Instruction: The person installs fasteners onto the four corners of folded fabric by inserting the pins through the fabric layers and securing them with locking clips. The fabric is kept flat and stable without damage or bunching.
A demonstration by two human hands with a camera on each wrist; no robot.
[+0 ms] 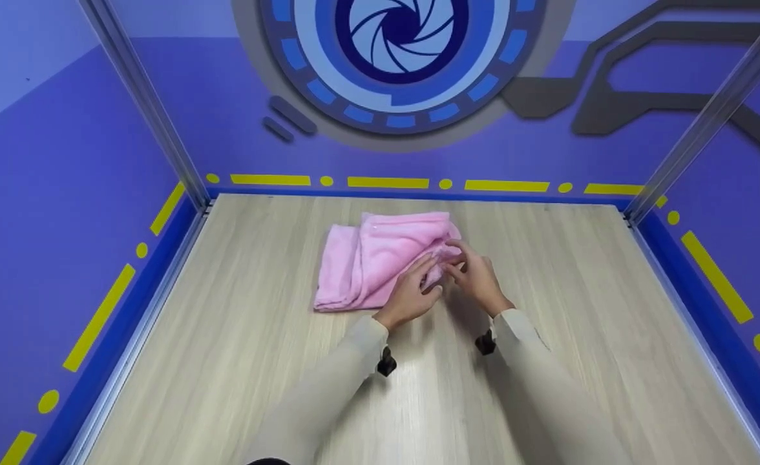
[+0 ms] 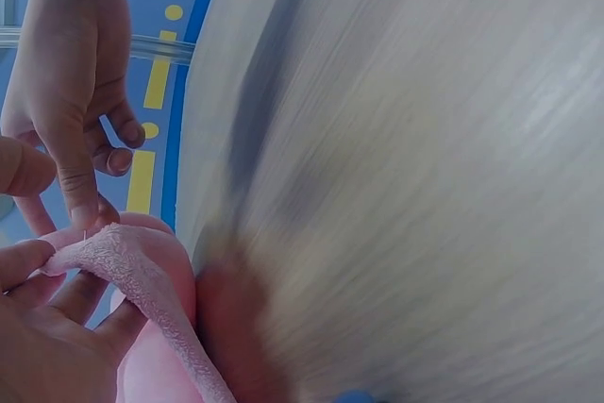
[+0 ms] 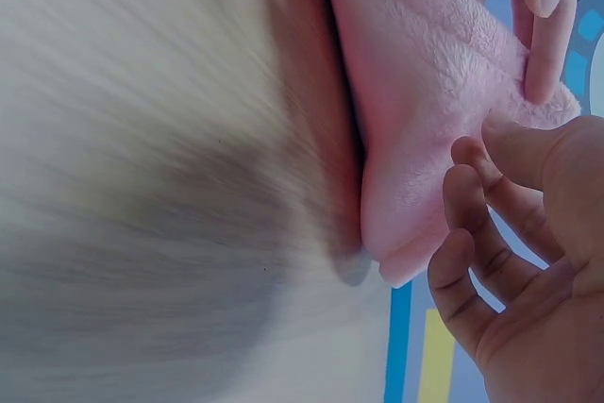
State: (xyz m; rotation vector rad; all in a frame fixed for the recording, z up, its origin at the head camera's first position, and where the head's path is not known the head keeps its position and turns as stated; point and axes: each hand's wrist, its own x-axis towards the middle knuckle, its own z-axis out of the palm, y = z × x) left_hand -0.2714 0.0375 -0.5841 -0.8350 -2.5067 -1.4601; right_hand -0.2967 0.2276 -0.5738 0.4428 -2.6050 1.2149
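Note:
A pink towel (image 1: 390, 248), fuzzy and folded in layers, lies on the wooden tabletop, with its right corner lifted and turned back. At that corner my left hand (image 1: 411, 294) holds the edge; in the left wrist view, some of its fingers (image 2: 80, 297) go behind the cloth while the thumb stands apart. Opposite it, my right hand (image 1: 478, 278) pinches the same corner, with its thumb (image 3: 514, 143) against the cloth and the other fingers loosely bent. Folds partly hide the fingertips of both hands.
The pale wooden tabletop (image 1: 238, 349) is enclosed by blue-purple panels (image 1: 50, 213) at the left, back and right. Metal posts (image 1: 150, 103) rise at the rear corners. Small black devices (image 1: 386, 361) sit on both wrists.

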